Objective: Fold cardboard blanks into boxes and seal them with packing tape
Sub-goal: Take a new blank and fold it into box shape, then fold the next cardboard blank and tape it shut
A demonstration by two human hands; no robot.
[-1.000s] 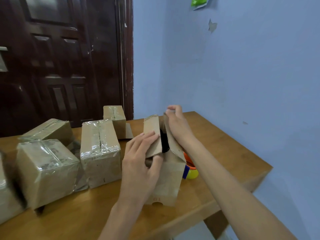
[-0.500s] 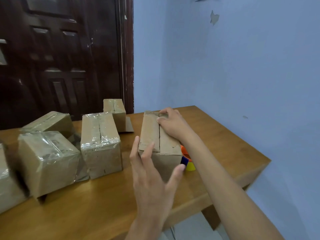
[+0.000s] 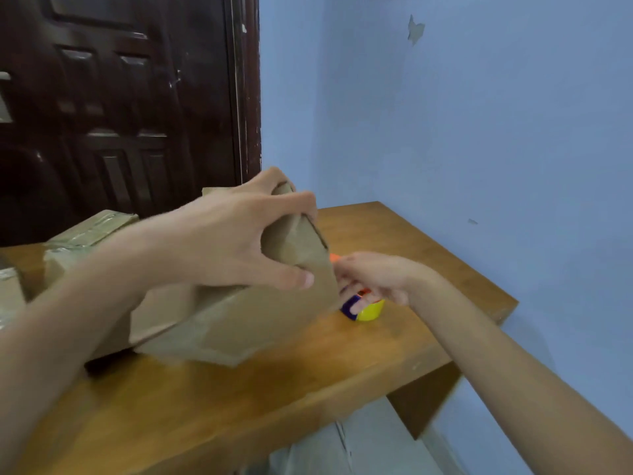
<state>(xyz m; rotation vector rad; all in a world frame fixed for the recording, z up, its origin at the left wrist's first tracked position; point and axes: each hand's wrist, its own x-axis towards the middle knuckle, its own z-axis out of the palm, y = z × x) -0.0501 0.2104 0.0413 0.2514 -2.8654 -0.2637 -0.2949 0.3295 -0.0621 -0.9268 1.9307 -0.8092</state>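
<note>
head view: the left hand (image 3: 236,234) clamps over the top of the plain brown cardboard box (image 3: 246,313), fingers and thumb curled round its closed flaps, the box tilted on the wooden table (image 3: 394,344). just right of it, the right hand (image 3: 376,279) curls its fingers onto the yellow, blue and orange tape dispenser (image 3: 366,308) — partly hidden behind the box. tape-wrapped brown boxes (image 3: 85,231) sit at the left.

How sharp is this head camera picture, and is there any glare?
Head view: motion blur softens the left hand gripping the box and the right hand at the tape dispenser; mild sheen on the taped boxes; wide-angle bending at the edges.
</note>
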